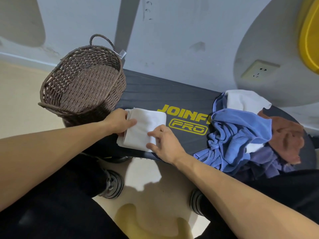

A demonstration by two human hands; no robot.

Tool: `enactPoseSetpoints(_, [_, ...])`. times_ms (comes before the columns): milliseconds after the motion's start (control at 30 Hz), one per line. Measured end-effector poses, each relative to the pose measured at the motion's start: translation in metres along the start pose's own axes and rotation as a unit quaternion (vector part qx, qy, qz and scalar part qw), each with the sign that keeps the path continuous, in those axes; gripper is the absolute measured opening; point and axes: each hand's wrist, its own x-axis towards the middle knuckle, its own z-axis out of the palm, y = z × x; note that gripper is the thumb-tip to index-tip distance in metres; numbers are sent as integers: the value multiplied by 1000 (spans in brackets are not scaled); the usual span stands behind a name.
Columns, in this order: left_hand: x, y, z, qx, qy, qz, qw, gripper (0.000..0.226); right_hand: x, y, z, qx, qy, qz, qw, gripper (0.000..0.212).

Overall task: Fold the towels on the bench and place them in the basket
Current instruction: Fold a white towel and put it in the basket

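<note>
folded white towel [145, 128] on black padded bench [155, 94] with yellow lettering; left hand [119, 122] grips its left edge, right hand [164, 144] rests fingertips on its near right corner. brown woven basket [82, 83] left; heap of blue, white and brown towels [250, 131] right.

Behind, I see a pale grey wall [172, 31] with some small dark marks on it. A white wall socket [259, 70] sits on the wall at the right side. In the upper right corner there is a yellow object [309, 35], cut by the edge, and I cannot tell what it is. A dark grey vertical bar [126, 23] stands against the wall. The floor [19, 100] is a light beige colour. Lower down, two black shoes [112, 184] stand on it, near a yellowish patch [131, 214].
</note>
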Motion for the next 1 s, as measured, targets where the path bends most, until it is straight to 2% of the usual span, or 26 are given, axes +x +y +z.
enactPoseSetpoints(100, [2,-2,-4,-31,-26,-5,999,12,6,-7,5,-2,1,-19,1000,36])
enactPoseSetpoints(233, [5,-3,-9,-55,-43,-21,997,10,8,-10,9,-14,17,-49,999,31])
enactPoseSetpoints(333, [5,-1,-10,-27,-47,-46,997,21,10,-11,9,-32,13,-48,998,31])
enactPoseSetpoints(433, [2,1,-12,87,-48,-82,992,47,13,-10,8,-42,-17,-37,998,34])
enactPoseSetpoints(500, [0,3,-12,107,-45,-103,988,52,14,-10,8,-42,-25,-35,998,34])
enactPoseSetpoints(600, [-5,4,-9,76,-47,-122,989,49,14,-13,7,-23,-27,-24,999,32])
enactPoseSetpoints(667, [-9,1,-6,14,-47,-131,990,42,15,-16,5,3,-37,-22,999,21])
enactPoseSetpoints(733, [-10,-4,-5,-57,-45,-137,988,39,20,-18,2,-10,-70,-10,997,26])
enactPoseSetpoints(833, [-12,-8,-4,-109,-44,-151,981,50,23,-21,-4,-62,-111,11,992,46])
enactPoseSetpoints(900, [-13,-8,-3,-110,-44,-147,982,49,23,-23,-7,-80,-124,13,989,50])
enactPoseSetpoints(1000, [-16,-3,-3,-42,-48,-107,992,38,23,-26,-11,-99,-131,11,986,50])
